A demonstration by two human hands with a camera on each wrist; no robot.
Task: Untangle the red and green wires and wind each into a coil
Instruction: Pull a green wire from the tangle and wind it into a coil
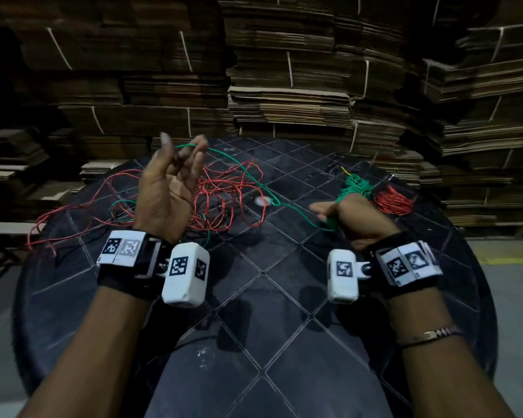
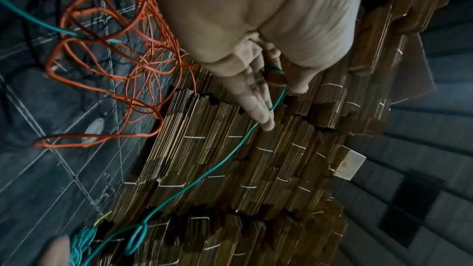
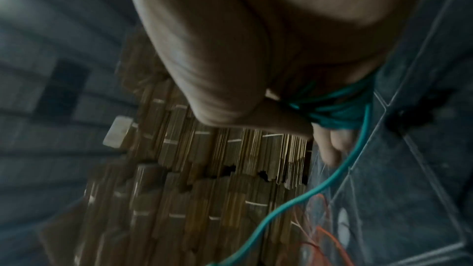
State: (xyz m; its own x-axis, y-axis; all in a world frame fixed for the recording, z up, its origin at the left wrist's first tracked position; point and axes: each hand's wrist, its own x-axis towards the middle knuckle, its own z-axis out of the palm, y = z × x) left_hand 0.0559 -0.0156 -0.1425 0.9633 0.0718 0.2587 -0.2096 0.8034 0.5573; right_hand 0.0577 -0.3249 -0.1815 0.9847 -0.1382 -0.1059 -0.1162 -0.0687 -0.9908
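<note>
The right hand point(image 3: 256, 58) grips a bundle of green wire point(image 3: 332, 108); one strand trails down past blurred stacked cardboard point(image 3: 204, 169), with red wire point(image 3: 330, 236) beside it over the dark table point(image 3: 422, 169).

This looks like a warehouse or packaging storeroom. Tall stacks of flattened cardboard sheets point(image 1: 287, 70), bundled with pale strapping, wall off the whole far side and run on to left and right. A dark round table point(image 1: 254, 297) with a diamond grid stands in front; the dim grey floor point(image 1: 511, 267) at right is probably concrete.
</note>
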